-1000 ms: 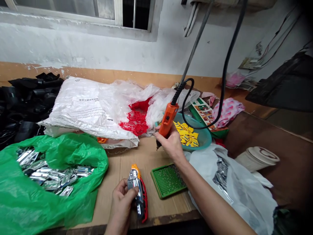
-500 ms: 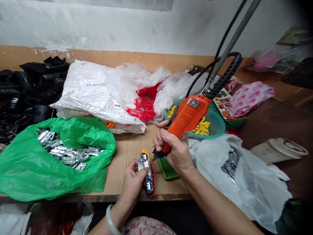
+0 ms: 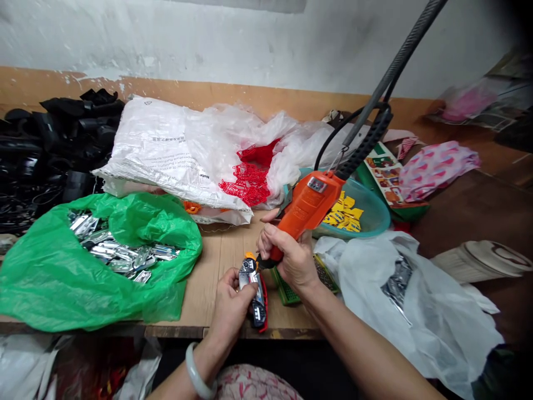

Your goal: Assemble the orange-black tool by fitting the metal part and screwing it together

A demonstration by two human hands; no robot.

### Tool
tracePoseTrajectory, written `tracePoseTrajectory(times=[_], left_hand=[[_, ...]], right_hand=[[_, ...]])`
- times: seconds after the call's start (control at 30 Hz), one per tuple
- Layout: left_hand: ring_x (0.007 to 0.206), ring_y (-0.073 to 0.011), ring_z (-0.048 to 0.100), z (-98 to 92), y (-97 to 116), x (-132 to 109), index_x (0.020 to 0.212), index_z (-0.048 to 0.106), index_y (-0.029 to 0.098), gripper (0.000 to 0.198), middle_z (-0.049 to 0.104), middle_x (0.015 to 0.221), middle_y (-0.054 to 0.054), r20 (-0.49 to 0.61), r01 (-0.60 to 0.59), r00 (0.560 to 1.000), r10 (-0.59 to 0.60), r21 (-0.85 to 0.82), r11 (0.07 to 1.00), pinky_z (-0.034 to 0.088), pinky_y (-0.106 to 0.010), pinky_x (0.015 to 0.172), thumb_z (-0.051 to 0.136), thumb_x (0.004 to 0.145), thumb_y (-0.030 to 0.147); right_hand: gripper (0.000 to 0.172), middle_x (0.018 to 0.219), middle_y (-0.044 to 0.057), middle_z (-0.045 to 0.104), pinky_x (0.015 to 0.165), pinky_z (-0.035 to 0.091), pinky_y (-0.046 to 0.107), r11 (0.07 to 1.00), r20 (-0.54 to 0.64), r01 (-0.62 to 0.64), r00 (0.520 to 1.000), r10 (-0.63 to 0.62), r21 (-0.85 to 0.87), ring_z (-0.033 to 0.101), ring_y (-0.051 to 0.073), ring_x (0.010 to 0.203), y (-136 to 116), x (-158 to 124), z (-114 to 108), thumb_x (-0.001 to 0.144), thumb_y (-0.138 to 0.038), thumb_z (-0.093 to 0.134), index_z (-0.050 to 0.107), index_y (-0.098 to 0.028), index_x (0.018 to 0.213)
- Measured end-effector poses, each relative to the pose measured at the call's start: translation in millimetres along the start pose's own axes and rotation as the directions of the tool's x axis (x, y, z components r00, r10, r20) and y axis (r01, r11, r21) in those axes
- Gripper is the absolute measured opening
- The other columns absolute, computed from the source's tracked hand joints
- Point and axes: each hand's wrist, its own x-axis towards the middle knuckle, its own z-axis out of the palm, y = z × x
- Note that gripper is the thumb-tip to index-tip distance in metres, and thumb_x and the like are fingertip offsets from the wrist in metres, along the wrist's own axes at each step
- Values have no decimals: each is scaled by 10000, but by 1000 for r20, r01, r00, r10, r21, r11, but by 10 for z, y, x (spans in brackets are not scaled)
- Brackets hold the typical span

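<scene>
Two hands work close together over the bench (image 3: 216,278): the left hand (image 3: 229,314) closes around a red-and-silver casing (image 3: 254,289), and the right hand (image 3: 291,261) wraps an orange electric screwdriver (image 3: 306,208). Bracing both wrists would steady the bit, whose tip is hidden near the casing's orange end, so contact cannot be confirmed.

The left hand (image 3: 230,311) curls closed low in view, its thumb lying across the top, and a pale bangle (image 3: 195,364) circles the left wrist. Just beside it, the right hand (image 3: 287,261) grips in a tight fist, angled inward — the right forearm (image 3: 366,355) slants up from the lower right.
</scene>
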Motion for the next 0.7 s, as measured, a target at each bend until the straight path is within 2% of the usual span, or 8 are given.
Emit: tracePoseTrajectory(times=[0.23,0.7], left_hand=[[546,-109,432,-21,-59,21,673,511,190,220,511,574,56,1,-17,1000,17,16,1000,346,-213,531,687,575,278],[529,-116,440,1,-11,13,635,502,199,215,520,556,49,-7,-27,1000,27,19,999,346,-216,521,684,563,290]], right_hand=[[228,517,-78,489,437,383,256,999,8,-2,1000,3,-43,472,120,402,50,3,-17,805,-371,716,606,-200,909],[229,487,-83,478,412,387,255,997,55,-33,998,37,-72,473,126,387,1,-24,28,772,-352,701,575,-205,895]])
